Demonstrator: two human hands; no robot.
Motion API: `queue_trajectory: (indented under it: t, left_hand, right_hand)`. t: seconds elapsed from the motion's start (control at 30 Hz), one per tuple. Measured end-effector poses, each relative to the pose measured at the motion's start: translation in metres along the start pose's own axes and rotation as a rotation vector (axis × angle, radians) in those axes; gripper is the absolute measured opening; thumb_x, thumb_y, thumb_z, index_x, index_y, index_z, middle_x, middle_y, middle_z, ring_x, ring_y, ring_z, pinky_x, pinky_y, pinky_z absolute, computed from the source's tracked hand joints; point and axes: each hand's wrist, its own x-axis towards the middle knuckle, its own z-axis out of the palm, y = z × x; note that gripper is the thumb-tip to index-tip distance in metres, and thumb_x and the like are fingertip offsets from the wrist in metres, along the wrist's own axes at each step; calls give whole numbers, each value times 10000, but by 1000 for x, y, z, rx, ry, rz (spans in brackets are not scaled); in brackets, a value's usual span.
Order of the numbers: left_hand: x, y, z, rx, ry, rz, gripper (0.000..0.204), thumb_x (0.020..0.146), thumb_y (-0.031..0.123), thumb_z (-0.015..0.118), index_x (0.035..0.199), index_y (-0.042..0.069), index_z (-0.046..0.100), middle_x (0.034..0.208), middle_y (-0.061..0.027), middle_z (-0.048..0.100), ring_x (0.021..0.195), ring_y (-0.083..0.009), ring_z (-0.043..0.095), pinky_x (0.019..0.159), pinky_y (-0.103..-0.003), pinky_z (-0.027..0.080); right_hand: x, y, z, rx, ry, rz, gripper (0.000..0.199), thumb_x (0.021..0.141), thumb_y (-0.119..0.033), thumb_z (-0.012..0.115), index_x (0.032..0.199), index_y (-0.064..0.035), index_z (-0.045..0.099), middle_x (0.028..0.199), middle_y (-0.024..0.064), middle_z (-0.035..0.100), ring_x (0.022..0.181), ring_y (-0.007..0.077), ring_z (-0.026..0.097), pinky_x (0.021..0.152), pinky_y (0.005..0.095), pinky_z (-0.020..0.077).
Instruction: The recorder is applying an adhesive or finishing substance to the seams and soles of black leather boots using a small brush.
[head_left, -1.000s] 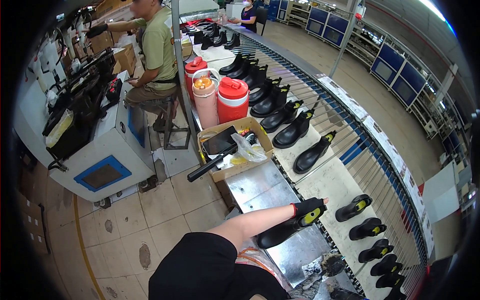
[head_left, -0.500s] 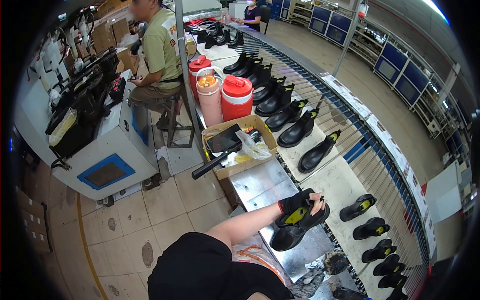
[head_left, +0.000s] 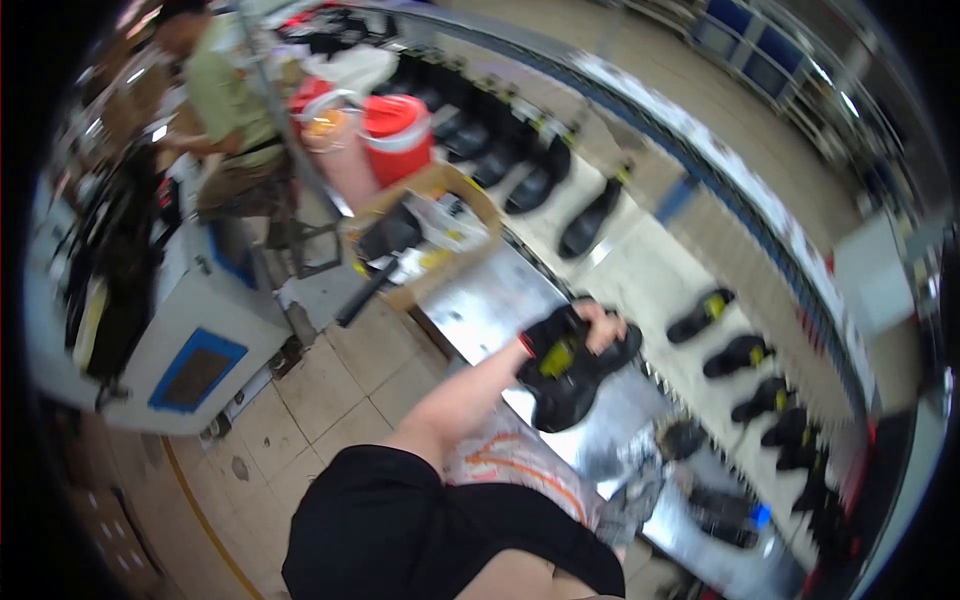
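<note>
My left hand (head_left: 602, 328) is closed around a pair of black ankle boots (head_left: 568, 395) with yellow-green showing at the opening. The boots hang above a shiny metal sheet (head_left: 490, 300), toes pointing in different directions, and motion blurs them. Beyond them runs a pale conveyor (head_left: 640, 270) carrying more black boots: one (head_left: 595, 215) stands nearest on the far side, and another (head_left: 700, 315) leads a row to the right. My right hand does not show; only bare skin and a black sleeve appear at the lower edge.
A cardboard box (head_left: 465, 185) of tools and plastic bags stands left of the metal sheet, beside a red-lidded jug (head_left: 395, 135). Grey cloth (head_left: 630, 505) and a dark round pad (head_left: 680, 437) lie nearer. A person in a green shirt (head_left: 225, 95) sits beside a white machine (head_left: 150, 330).
The view has swung, so the box, jugs and conveyor sit further left and higher in the picture. My left hand still grips the boots, which appear slightly higher and further left.
</note>
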Motion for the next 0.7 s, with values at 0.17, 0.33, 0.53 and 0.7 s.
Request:
queue_trajectory:
  t: [0.17,0.33,0.53,0.7]
  left_hand:
    - [35,34,4,-105,-167,-651,566,921,416,425,474,73,482,553,-33,478,915,-213,417,913,-313,319]
    - [39,16,13,-70,-280,-725,580,914,439,417,483,68,531,555,-44,516,900,-221,436,956,-341,285]
    - [35,9,26,-40,-387,-725,580,906,441,386,481,76,537,556,-38,518,894,-218,447,1027,-355,244]
    - [38,6,21,-89,-506,-705,575,929,454,406,530,65,547,572,-60,498,909,-238,422,917,-359,302]
  right_hand:
    - [-65,-60,-49,-35,-180,49,367,892,-135,589,1235,-27,517,1148,148,590,926,186,615,777,268,553]
    - [-61,-99,-14,-433,-362,5,316,892,-124,585,1193,-41,536,1040,106,628,809,141,639,660,248,545]
    - [-68,-145,49,-1454,-628,-626,261,838,-136,586,1065,-30,661,974,123,668,812,200,643,728,340,527]
    - [-70,-152,65,-1592,-881,-872,329,788,-246,622,1092,-130,674,1028,70,662,936,266,614,847,371,470]
